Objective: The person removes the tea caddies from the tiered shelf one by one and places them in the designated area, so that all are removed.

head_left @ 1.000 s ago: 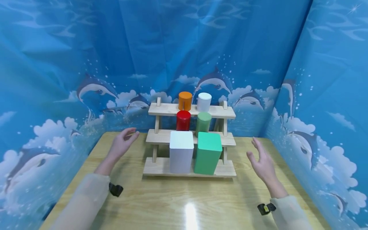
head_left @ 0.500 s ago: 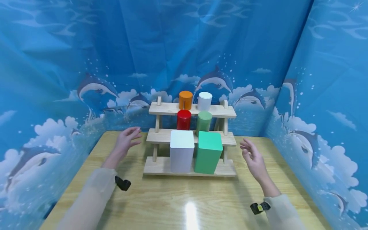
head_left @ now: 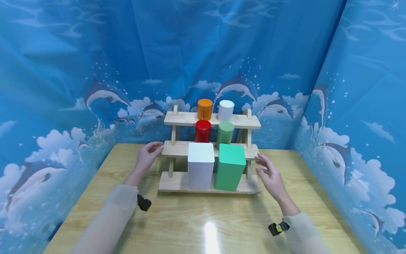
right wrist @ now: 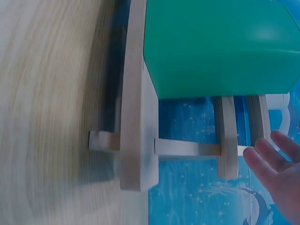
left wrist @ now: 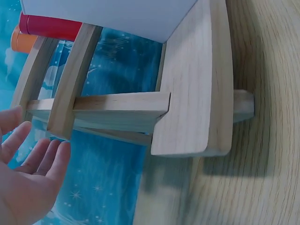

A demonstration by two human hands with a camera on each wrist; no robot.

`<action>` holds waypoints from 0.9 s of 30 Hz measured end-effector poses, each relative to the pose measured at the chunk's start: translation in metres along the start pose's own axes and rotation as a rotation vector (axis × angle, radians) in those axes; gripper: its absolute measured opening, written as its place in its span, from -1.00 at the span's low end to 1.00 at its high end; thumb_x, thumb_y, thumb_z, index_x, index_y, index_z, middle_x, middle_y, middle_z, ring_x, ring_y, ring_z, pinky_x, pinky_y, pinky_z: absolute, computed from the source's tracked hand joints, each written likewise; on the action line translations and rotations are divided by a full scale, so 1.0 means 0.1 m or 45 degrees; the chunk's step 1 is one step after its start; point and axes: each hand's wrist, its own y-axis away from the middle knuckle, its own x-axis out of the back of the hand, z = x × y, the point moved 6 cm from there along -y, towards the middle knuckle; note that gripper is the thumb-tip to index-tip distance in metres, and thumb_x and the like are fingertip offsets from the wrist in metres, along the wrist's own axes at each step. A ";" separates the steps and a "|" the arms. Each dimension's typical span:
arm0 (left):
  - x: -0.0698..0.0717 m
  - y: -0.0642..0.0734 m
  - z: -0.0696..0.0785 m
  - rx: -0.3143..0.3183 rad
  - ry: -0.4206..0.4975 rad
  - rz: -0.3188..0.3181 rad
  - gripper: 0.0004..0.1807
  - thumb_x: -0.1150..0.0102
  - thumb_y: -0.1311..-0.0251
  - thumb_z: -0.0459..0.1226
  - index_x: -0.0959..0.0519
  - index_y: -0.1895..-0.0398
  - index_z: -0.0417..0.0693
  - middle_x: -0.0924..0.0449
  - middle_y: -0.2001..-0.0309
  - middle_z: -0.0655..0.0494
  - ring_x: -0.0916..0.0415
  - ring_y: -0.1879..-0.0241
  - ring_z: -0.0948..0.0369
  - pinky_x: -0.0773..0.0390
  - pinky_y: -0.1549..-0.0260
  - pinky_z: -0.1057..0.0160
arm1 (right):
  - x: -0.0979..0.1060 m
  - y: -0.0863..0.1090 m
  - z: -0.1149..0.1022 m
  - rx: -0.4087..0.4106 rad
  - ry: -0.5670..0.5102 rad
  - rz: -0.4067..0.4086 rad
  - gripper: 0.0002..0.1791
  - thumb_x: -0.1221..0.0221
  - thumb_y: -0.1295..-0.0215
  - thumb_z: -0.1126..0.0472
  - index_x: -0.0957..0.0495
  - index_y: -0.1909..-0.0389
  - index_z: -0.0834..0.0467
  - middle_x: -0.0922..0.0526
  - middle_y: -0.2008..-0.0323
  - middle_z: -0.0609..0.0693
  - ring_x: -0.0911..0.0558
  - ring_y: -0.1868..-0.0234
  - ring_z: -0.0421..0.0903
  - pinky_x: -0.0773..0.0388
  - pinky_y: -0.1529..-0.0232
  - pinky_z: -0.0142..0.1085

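A three-tier wooden shelf point(head_left: 177, 181) stands on the table. My left hand point(head_left: 146, 158) is by the left end of its middle tier, fingers loosely bent, holding nothing; whether the fingertips touch the wood I cannot tell. At the right end, my right hand point(head_left: 271, 178) is beside the middle tier with relaxed fingers and nothing in them. On the bottom tier stand a white box point(head_left: 200, 169) and a green box point(head_left: 230, 169). The middle tier bears a red cylinder point(head_left: 203, 131) and a light green cylinder point(head_left: 225, 134); on top are an orange cylinder point(head_left: 204, 109) and a white cylinder point(head_left: 226, 110).
The wooden table point(head_left: 177, 225) extends in front of the shelf and to both sides. A blue curtain point(head_left: 152, 53) printed with dolphins hangs behind and along the sides, close to the table's back edge.
Both hands have moved inward to the shelf, the left one rightward and the right one leftward. The shelf and the things on it have stayed in place.
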 end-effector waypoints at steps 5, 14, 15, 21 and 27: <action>-0.05 -0.03 -0.10 0.100 0.169 -0.022 -0.59 -0.19 -0.20 -0.31 -0.46 -0.09 -0.33 -0.46 -0.06 -0.24 -0.49 0.03 0.11 -0.60 0.16 0.26 | -0.09 -0.01 -0.02 0.016 -0.051 -0.017 -0.49 -0.03 -0.29 0.47 -0.20 -0.25 0.44 -0.35 -0.15 0.39 -0.36 -0.12 0.31 -0.42 -0.01 -0.53; -0.06 -0.06 -0.22 0.223 0.232 -0.002 -0.55 -0.22 -0.15 -0.37 -0.43 -0.13 -0.28 -0.44 -0.10 -0.21 -0.40 -0.09 0.01 -0.58 0.15 0.31 | -0.20 -0.07 -0.05 0.062 -0.095 -0.051 -0.50 -0.02 -0.27 0.52 -0.18 -0.23 0.50 -0.27 -0.18 0.45 -0.29 -0.13 0.40 -0.42 -0.03 -0.51; -0.06 -0.06 -0.23 0.238 0.237 -0.002 -0.55 -0.22 -0.15 -0.37 -0.44 -0.13 -0.27 -0.44 -0.10 -0.19 -0.40 -0.09 0.02 -0.58 0.13 0.30 | -0.21 -0.07 -0.05 0.065 -0.098 -0.055 -0.50 -0.01 -0.27 0.52 -0.18 -0.23 0.50 -0.26 -0.19 0.46 -0.29 -0.14 0.40 -0.42 -0.03 -0.52; -0.09 -0.08 -0.30 0.346 0.326 -0.026 -0.54 -0.18 -0.19 -0.36 -0.43 -0.18 -0.22 -0.41 -0.16 -0.13 -0.41 -0.07 0.13 -0.51 0.00 0.22 | -0.28 -0.11 -0.02 0.049 -0.121 -0.066 -0.48 -0.02 -0.28 0.50 -0.17 -0.25 0.48 -0.27 -0.20 0.43 -0.31 -0.14 0.36 -0.44 -0.02 -0.49; -0.14 -0.13 -0.33 0.431 0.529 -0.074 -0.49 -0.11 -0.21 -0.45 -0.34 -0.26 -0.24 -0.26 -0.28 -0.10 -0.49 0.15 0.33 -0.55 0.10 0.32 | -0.34 -0.13 0.00 0.019 -0.128 -0.082 -0.48 -0.01 -0.31 0.46 -0.17 -0.28 0.41 -0.28 -0.22 0.36 -0.35 -0.14 0.28 -0.47 -0.01 -0.45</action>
